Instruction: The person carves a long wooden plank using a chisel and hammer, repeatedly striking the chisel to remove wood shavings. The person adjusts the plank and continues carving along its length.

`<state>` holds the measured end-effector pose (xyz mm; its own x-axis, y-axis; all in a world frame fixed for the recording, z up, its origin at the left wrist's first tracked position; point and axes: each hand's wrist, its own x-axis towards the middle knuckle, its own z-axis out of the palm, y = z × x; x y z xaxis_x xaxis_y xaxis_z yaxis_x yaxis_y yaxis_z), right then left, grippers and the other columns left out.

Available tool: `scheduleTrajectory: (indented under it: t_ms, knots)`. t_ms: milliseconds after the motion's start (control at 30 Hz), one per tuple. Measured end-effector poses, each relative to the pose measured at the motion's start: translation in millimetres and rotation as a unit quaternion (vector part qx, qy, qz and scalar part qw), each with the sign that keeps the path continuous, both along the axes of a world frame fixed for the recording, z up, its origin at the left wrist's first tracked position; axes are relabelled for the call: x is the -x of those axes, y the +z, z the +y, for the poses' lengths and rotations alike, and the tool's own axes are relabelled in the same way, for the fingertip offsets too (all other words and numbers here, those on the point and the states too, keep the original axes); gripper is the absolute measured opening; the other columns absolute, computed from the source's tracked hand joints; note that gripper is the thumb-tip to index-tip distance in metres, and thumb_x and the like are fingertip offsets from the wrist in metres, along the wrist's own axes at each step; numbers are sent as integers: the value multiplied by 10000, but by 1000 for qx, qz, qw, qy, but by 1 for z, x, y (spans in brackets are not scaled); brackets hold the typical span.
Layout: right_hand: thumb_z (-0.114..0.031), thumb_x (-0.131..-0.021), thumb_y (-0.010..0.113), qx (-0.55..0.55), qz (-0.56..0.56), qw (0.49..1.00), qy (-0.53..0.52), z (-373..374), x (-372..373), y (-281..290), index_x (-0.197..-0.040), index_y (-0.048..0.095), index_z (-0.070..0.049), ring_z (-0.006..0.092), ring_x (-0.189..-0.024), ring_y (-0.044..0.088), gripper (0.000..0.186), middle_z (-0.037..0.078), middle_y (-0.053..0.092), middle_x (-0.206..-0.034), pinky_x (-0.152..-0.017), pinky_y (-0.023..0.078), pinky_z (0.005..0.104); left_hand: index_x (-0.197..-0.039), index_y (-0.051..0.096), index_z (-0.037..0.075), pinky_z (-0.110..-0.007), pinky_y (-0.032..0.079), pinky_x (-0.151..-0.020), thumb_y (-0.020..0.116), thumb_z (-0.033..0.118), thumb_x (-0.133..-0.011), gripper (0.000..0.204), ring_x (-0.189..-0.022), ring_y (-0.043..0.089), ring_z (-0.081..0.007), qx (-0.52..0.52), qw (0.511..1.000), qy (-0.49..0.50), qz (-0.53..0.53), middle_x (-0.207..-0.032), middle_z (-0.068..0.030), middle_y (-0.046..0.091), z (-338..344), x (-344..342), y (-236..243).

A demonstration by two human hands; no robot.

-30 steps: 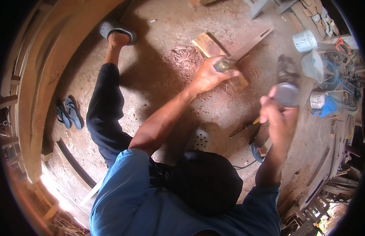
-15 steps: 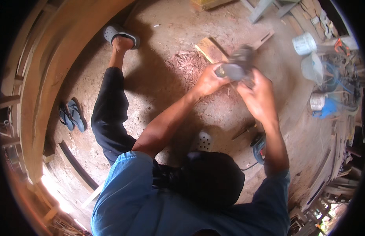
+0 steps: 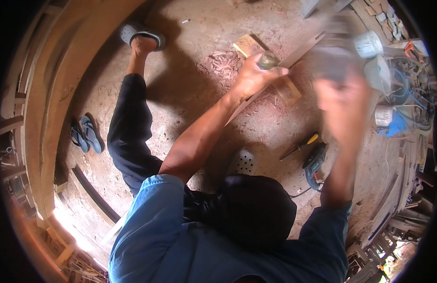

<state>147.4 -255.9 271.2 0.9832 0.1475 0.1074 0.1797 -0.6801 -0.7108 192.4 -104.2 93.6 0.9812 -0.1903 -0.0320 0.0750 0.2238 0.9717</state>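
Observation:
My left hand [image 3: 256,80] is closed round an upright chisel; the rounded butt of its handle [image 3: 268,60] shows above my fist, and its blade is hidden. Beneath the hand a long narrow board [image 3: 301,53] runs slantwise, with a slot near its far end. It lies across a shorter wooden block [image 3: 288,90]. My right hand [image 3: 342,96] is raised to the right, gripping a hammer [image 3: 338,54] with a dark grey head. Both are smeared by motion, and the hammer is apart from the chisel. Reddish wood chips [image 3: 219,66] lie left of the board.
Nearer on the floor lie a yellow-handled screwdriver [image 3: 301,146] and a corded power tool [image 3: 314,166]. Pails [image 3: 368,45] and tangled hoses line the right side. A pair of sandals [image 3: 90,134] sits at left, beside a large timber [image 3: 44,108]. My outstretched leg [image 3: 131,118] borders the workspace.
My right hand has swung the hammer away to the right, off the left hand. The board and chisel butt now show more clearly; my left hand has barely moved.

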Motion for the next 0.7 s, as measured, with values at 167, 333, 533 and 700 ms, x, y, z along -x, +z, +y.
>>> scheduleTrajectory:
  t_ms: [167,333,533,700]
  knots:
    - [-85,-904,673,155,-34,984,78,32,-20,-23,-1042,615,-6,144,-554,558,169,87,621,-689,-533,470,350,-1506,358,50,-431,492,-1057,871,366,-808,922,-1260,555,-246,102,979,24,-173,-1418,-154,531,-7,6,-13]
    - [-1,-879,675,-130,-57,989,-46,12,4,-6,-1133,647,-7,82,-702,611,256,32,705,-812,-641,499,267,-1125,673,63,-329,593,-834,849,296,-834,412,-916,696,-157,-68,997,-16,-29,-963,-52,718,-9,9,-22]
    - [-135,-881,707,212,48,975,39,13,-5,-55,-1157,623,-18,421,-907,708,312,249,716,-926,-809,547,492,-1380,570,85,-371,513,-987,737,166,-867,546,-1164,598,-190,-48,996,-7,-77,-1303,-95,629,-12,14,-10]
    - [-139,-897,708,86,41,995,-22,1,3,-67,-1157,624,-5,323,-757,739,305,189,721,-817,-717,590,430,-1316,603,37,-360,547,-952,759,124,-870,480,-1076,652,-213,-24,998,8,-64,-1217,-100,672,-12,11,-23]
